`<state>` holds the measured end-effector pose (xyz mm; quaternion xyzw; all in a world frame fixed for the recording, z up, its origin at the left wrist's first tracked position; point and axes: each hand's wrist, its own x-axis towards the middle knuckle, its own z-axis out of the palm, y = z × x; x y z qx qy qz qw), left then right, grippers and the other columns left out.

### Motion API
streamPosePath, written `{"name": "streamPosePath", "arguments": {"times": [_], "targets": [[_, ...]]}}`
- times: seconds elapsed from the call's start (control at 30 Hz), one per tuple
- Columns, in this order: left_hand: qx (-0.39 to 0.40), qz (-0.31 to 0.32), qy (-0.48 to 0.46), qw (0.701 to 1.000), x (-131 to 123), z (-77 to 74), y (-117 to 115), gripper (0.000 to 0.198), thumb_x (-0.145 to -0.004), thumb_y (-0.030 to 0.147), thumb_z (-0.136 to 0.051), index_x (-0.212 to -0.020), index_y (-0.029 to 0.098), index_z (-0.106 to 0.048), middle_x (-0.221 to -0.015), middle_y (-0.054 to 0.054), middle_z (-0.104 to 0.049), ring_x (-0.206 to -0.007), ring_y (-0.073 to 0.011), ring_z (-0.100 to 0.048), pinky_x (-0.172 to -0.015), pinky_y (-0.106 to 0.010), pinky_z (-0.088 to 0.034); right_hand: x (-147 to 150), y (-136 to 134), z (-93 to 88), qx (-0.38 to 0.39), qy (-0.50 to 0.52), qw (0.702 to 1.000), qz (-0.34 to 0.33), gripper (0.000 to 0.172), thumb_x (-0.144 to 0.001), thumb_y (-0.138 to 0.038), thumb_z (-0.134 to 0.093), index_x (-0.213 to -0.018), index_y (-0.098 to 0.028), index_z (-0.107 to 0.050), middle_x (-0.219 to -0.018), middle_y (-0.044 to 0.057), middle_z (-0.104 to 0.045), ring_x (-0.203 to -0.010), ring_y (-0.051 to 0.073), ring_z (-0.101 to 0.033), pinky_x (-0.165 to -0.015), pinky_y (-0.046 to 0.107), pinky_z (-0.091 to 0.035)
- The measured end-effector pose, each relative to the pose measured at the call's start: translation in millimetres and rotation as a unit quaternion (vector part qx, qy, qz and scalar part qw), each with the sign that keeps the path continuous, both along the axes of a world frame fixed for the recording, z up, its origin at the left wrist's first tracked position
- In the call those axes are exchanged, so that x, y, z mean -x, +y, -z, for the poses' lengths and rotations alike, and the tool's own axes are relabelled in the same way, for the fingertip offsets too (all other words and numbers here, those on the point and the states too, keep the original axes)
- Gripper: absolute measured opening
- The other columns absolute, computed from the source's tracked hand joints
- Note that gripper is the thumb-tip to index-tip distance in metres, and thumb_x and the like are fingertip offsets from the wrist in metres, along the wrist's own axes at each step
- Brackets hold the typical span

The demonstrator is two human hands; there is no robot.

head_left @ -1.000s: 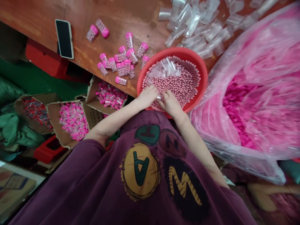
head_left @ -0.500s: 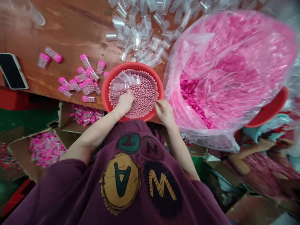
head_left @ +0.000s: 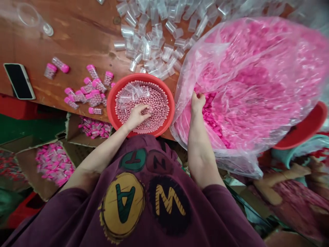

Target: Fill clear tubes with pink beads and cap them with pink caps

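A red bowl (head_left: pixel 110 103) filled with small pink beads (head_left: pixel 160 106) sits at the table's near edge, with several clear vials (head_left: pixel 128 94) lying on the beads. My left hand (head_left: pixel 137 116) is over the beads, its fingers curled around something that I cannot make out clearly. At the opening of a large clear plastic bag (head_left: pixel 181 116), my right hand (head_left: pixel 197 102) has its fingers drawn together beside the bright pink caps (head_left: pixel 213 128) inside. Whatever those fingers hold is hidden.
Bead-filled vials with pink caps (head_left: pixel 95 99) lie left of the bowl, near a phone (head_left: pixel 19 81). Empty clear vials (head_left: pixel 154 44) are heaped behind. Cardboard boxes (head_left: pixel 33 164) of filled vials stand below left. Another person's arm (head_left: pixel 295 171) is at the right.
My right hand has gone from the bowl's right rim over to the bag's opening. My left hand has lifted slightly from the beads. The whole view has shifted a little.
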<state>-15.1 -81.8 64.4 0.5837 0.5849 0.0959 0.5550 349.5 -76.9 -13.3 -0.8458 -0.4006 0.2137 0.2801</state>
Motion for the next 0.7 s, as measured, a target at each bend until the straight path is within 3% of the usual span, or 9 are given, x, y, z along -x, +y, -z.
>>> {"name": "streamPosePath", "arguments": {"times": [0.13, 0.27, 0.33, 0.4, 0.53, 0.6, 0.7], "targets": [[0.093, -0.109, -0.143, 0.979, -4.7, -10.9, 2.0, 0.046, -0.085, 0.019, -0.091, -0.131, 0.019, -0.087, -0.131, -0.008, -0.09, -0.121, -0.0214, -0.081, -0.123, -0.037, -0.059, 2.7, -21.1, -22.5, 0.032, 0.012, 0.996, 0.085, 0.041, -0.105, -0.063, -0.067, -0.089, -0.026, -0.06, -0.088, 0.001, -0.062, -0.103, 0.026, -0.07, -0.102, 0.044, -0.067], [0.139, -0.133, -0.234, 0.953, -4.2, -19.4, 2.3, 0.05, -0.081, 0.021, -0.095, -0.13, 0.018, -0.087, -0.128, -0.008, -0.09, -0.118, -0.0169, -0.082, -0.122, -0.034, -0.061, -2.7, -54.3, -41.6, 0.048, -0.015, 0.992, 0.116, 0.043, -0.099, -0.062, -0.077, -0.086, -0.03, -0.051, -0.084, -0.004, -0.055, -0.091, 0.022, -0.063, -0.105, 0.048, -0.064], [0.151, -0.134, -0.253, 0.946, -1.6, -25.0, 1.9, 0.052, -0.082, 0.021, -0.094, -0.133, 0.019, -0.086, -0.133, -0.009, -0.089, -0.117, -0.018, -0.083, -0.115, -0.034, -0.065, -5.3, -66.0, -48.6, 0.055, -0.05, 0.992, 0.099, 0.045, -0.097, -0.062, -0.08, -0.085, -0.031, -0.05, -0.083, -0.004, -0.054, -0.088, 0.023, -0.062, -0.106, 0.052, -0.064], [0.165, -0.134, -0.254, 0.944, 1.4, -31.9, 1.6, 0.056, -0.084, 0.022, -0.092, -0.139, 0.021, -0.084, -0.136, -0.012, -0.089, -0.105, -0.0179, -0.084, -0.098, -0.032, -0.07, -6.1, -73.2, -57.1, 0.05, -0.088, 0.992, 0.075, 0.046, -0.098, -0.063, -0.08, -0.085, -0.031, -0.049, -0.085, -0.002, -0.056, -0.091, 0.025, -0.063, -0.107, 0.056, -0.064], [0.194, -0.135, -0.242, 0.941, 5.1, -48.8, 2.2, 0.06, -0.094, 0.031, -0.089, -0.152, 0.022, -0.077, -0.138, -0.013, -0.089, -0.076, -0.0122, -0.08, -0.063, -0.02, -0.059, 5.3, -79.7, -88.4, 0.037, -0.123, 0.991, 0.029, 0.039, -0.104, -0.063, -0.073, -0.092, -0.029, -0.058, -0.094, 0.003, -0.062, -0.101, 0.03, -0.068, -0.107, 0.059, -0.064], [0.205, -0.145, -0.248, 0.936, 5.2, -56.8, 2.0, 0.055, -0.097, 0.035, -0.088, -0.15, 0.021, -0.077, -0.134, -0.012, -0.09, -0.071, -0.0108, -0.079, -0.056, -0.017, -0.053, 19.2, -80.8, -109.7, 0.025, -0.106, 0.994, -0.016, 0.037, -0.107, -0.062, -0.072, -0.099, -0.027, -0.065, -0.1, 0.006, -0.067, -0.106, 0.031, -0.071, -0.103, 0.055, -0.065], [0.212, -0.147, -0.269, 0.928, 4.8, -63.6, 0.5, 0.041, -0.1, 0.035, -0.087, -0.138, 0.021, -0.079, -0.126, -0.01, -0.091, -0.072, -0.0096, -0.079, -0.057, -0.016, -0.053, 43.4, -79.7, -138.2, -0.004, -0.088, 0.994, -0.063, 0.037, -0.11, -0.062, -0.07, -0.11, -0.024, -0.071, -0.106, 0.01, -0.072, -0.108, 0.031, -0.074, -0.095, 0.05, -0.065]]}}
